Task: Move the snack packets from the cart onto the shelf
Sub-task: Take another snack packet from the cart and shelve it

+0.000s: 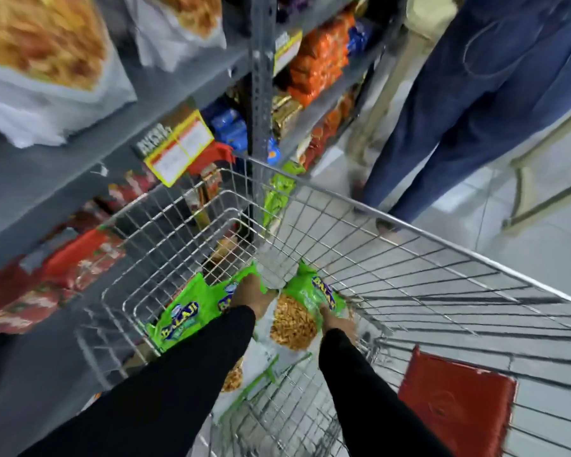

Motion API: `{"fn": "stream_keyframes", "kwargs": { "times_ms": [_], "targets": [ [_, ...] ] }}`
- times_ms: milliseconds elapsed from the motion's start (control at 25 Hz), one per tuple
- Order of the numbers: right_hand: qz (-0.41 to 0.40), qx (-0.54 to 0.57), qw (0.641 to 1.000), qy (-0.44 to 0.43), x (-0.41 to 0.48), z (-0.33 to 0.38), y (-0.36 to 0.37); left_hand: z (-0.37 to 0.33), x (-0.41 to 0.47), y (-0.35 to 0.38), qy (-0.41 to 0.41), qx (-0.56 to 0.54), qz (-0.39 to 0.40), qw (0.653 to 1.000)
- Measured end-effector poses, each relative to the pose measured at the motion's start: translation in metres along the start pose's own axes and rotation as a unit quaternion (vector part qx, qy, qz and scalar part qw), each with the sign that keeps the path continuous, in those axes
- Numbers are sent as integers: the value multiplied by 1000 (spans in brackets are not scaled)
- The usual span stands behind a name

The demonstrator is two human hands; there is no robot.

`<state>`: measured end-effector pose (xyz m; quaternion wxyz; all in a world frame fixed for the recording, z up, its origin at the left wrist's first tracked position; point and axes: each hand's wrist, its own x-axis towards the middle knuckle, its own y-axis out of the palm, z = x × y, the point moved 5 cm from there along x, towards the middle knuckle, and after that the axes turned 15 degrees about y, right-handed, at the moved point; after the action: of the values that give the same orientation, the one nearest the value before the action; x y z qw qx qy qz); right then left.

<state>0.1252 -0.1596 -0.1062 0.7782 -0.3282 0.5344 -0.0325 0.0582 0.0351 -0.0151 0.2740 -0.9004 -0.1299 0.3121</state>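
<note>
At the far left, a grey metal shelf (80, 153) runs in flat tiers, its edge carrying a yellow-framed price tag (178, 146). On the upper tier stand large glossy bags (43, 57) with white bases and orange-yellow snack prints, blurred. On the lower tier lie crinkled red packets (56, 275), shiny and flattened. A perforated grey upright post (261, 77) divides the shelving; past it are stacked orange packets (320, 64) and blue ones (228, 127).

The wire cart (409, 255) fills the middle, a bright steel grid with thin straight rods and a rounded rim. Inside it lie the snack packets (182, 315), slick green plastic printed with blue and yellow lettering, each with a clear window showing small golden pieces.

The left hand (251, 291), coming from a black sleeve (178, 384), is down in the cart with its fingers closed around the top edge of a green packet, pinching the film so that it puckers. To its right, the right hand (337, 321) presses on another green packet (314, 291); its fingers curl over the packet's lower edge, but whether they truly grip it I cannot tell.

Lower right, a flat red square flap (455, 410) with a worn surface sits on the cart's wire. Beyond the cart, on the pale tiled floor (524, 245), stands another person in loose dark blue trousers (475, 110).
</note>
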Motion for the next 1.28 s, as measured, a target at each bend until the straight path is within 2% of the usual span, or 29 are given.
{"fn": "stream_keyframes", "kwargs": {
  "times_ms": [80, 120, 240, 440, 480, 560, 640, 800, 920, 1040, 1160, 1280],
  "targets": [
    [107, 90, 989, 42, 13, -13, 27, -6, 22, 21, 62, 48, 72, 994],
    [134, 148, 978, 53, 14, -17, 36, -8, 31, 30, 77, 69, 98, 990],
    [156, 271, 948, 65, 22, -26, 49, -5, 52, 58, 74, 108, 155, 979],
    [210, 347, 910, 85, 36, -34, 66, 7, 59, 71, 49, 177, 159, 970],
    [229, 341, 907, 90, 65, -42, 80, 7, 57, 70, 48, 169, 149, 973],
    [262, 321, 906, 88, 63, -41, 77, 4, 50, 67, 40, 113, 134, 984],
    [300, 335, 892, 47, 35, -32, 55, -3, 39, 60, 27, 42, 124, 991],
    [334, 317, 887, -25, -42, -23, 6, -18, 8, 44, -25, -109, 122, 986],
    [361, 255, 891, -105, -92, 0, -15, -36, -30, 11, -36, -162, 83, 983],
    [366, 203, 889, -187, -160, 38, -30, -52, -65, -41, 22, -272, 56, 960],
    [337, 127, 880, -309, -240, 78, -37, -50, -88, -106, 56, -360, -1, 931],
    [345, 49, 836, -423, -345, 94, -33, -62, -160, -193, 135, -399, -92, 902]
  ]
}}
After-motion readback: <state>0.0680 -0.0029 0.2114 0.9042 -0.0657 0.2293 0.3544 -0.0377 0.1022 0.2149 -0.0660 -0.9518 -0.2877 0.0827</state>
